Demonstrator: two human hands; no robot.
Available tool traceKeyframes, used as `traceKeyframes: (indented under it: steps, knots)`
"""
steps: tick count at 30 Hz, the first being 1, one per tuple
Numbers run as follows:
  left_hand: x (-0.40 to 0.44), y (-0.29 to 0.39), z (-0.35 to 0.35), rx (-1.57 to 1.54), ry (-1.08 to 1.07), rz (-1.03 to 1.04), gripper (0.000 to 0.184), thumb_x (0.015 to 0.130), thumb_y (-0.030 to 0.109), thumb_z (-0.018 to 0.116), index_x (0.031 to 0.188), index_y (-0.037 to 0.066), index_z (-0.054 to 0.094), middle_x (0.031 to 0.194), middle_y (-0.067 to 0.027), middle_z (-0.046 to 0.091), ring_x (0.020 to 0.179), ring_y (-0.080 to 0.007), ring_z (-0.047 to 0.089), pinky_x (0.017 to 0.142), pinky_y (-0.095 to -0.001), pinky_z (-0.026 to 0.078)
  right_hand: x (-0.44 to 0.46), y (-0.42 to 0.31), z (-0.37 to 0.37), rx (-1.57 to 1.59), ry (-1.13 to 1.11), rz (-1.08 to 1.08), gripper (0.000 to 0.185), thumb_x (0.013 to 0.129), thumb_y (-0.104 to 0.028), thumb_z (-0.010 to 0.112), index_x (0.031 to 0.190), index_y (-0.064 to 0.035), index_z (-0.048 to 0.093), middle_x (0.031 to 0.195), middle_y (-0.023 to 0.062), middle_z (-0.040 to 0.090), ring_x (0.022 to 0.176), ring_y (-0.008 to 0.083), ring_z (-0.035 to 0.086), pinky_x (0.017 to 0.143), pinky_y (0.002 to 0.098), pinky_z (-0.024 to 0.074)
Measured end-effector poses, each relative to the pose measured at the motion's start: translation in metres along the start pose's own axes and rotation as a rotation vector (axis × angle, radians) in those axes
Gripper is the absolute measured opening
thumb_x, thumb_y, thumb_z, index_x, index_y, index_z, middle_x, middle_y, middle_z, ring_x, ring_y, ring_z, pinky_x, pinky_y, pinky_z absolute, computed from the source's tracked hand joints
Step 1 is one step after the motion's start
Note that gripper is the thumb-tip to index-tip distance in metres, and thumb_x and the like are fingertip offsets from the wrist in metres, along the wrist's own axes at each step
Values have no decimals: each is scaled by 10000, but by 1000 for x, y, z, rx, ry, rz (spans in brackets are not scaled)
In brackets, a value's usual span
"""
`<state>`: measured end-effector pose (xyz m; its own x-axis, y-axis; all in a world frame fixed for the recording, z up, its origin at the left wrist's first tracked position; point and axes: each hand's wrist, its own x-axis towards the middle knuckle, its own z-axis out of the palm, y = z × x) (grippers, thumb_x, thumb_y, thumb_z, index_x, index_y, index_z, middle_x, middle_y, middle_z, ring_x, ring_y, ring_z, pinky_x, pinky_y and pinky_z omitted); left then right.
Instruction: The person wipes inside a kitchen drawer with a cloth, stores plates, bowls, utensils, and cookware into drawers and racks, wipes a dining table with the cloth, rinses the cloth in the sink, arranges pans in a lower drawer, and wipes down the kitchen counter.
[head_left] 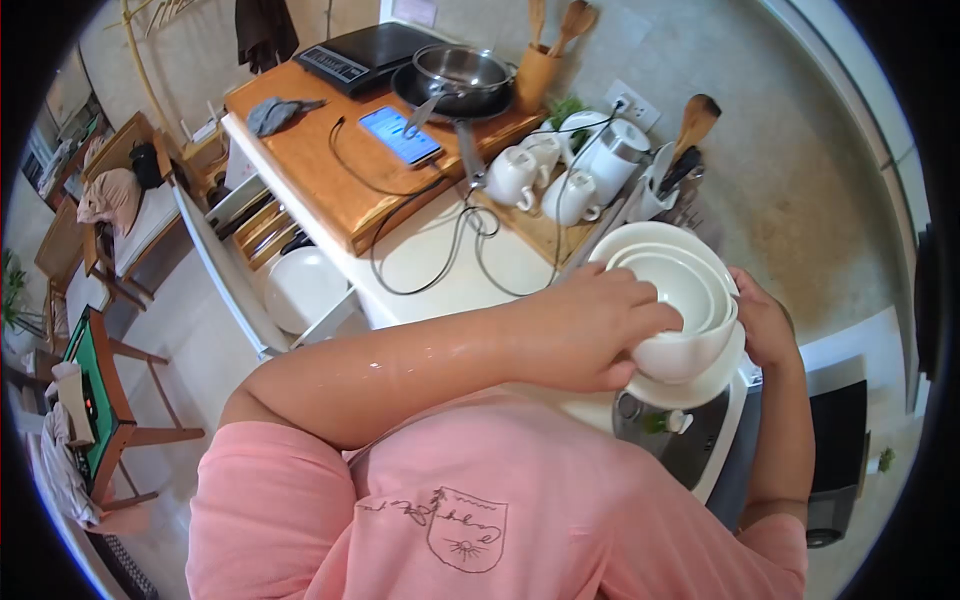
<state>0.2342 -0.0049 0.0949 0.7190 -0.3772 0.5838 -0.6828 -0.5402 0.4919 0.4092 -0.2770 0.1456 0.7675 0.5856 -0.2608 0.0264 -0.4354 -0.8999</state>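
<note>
Nested white bowls (685, 355) sit tilted together above a white plate (730, 372), in front of my body at the right. My left hand (608, 330) reaches across from the left, its fingers hooked over the rim and into the bowls, the thumb outside. On the far side, my right hand (765, 318) is closed around the right edge of the stack. Its fingertips are partly hidden behind the bowls and plate. Below the plate, a sink (690, 455) is partly visible.
Behind the stack, white mugs (512, 177) and a white kettle (612, 160) stand on a wooden tray. A phone (400, 136), cable, pans (462, 70) and an induction cooker (368, 57) occupy the wooden board. An open drawer (300, 290) holding dishes juts out at the left.
</note>
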Motion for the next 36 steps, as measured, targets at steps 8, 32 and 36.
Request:
traceKeyframes:
  steps: [8, 32, 36]
  knots:
    - [-99, 29, -50, 160, -218, 10, 503, 753, 160, 702, 1235, 130, 561, 1033, -57, 592, 987, -243, 566, 885, -453, 438, -21, -2, 129, -180, -118, 9, 485, 965, -170, 543, 1408, -40, 395, 1301, 79, 528, 1206, 158, 468, 1032, 305, 371]
    - [-371, -86, -231, 144, 1, -472, 322, 703, 150, 803, 994, 89, 680, 987, -122, 590, 1001, -314, 537, 872, -402, 447, 105, -32, 561, 455, -116, 139, 699, 874, 59, 422, 1498, -151, 189, 1254, 146, 521, 890, 205, 652, 568, 307, 563]
    - [-394, -108, -229, 137, 173, -424, 320, 830, 153, 693, 1138, 88, 637, 1131, -143, 550, 1096, -323, 493, 987, -413, 380, 122, -26, 580, 335, -179, 190, 716, 875, 47, 417, 1505, -166, 151, 1257, 184, 533, 938, 279, 654, 618, 357, 588]
